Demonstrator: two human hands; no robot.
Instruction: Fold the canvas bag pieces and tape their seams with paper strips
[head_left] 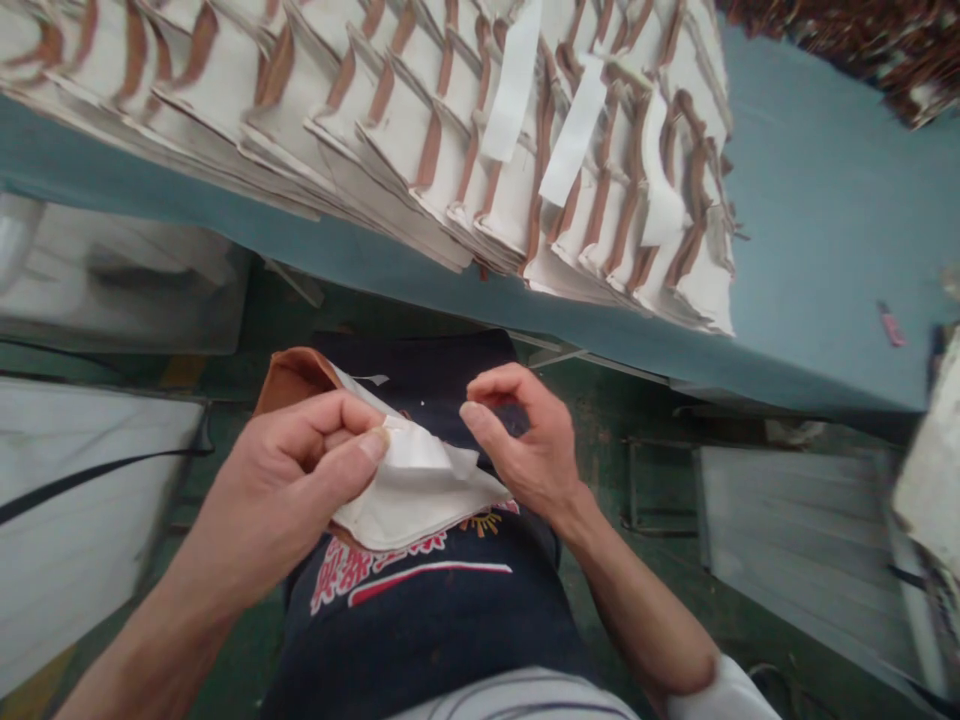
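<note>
My left hand [311, 465] is closed on a leather piece [409, 505], thumb on top and fingers curled beneath. Its pale, whitish side faces up, and a brown face [292, 375] shows where the far end curls over. A thin white strip [427, 450] lies loosely raised on the pale side, close to my left thumb tip. My right hand [529, 430] hovers just right of the piece. Its thumb and forefinger curve toward each other with a small gap between the tips, and nothing shows in them.
Ahead, overlapping rows of similar white-and-brown pieces [375, 110] cover a blue-green table [810, 210], with white paper strips [574, 130] on top. A small pink object [891, 325] lies at right; brown scraps [862, 40] are heaped behind. Pale covered surfaces [67, 500] flank my dark apron [427, 620].
</note>
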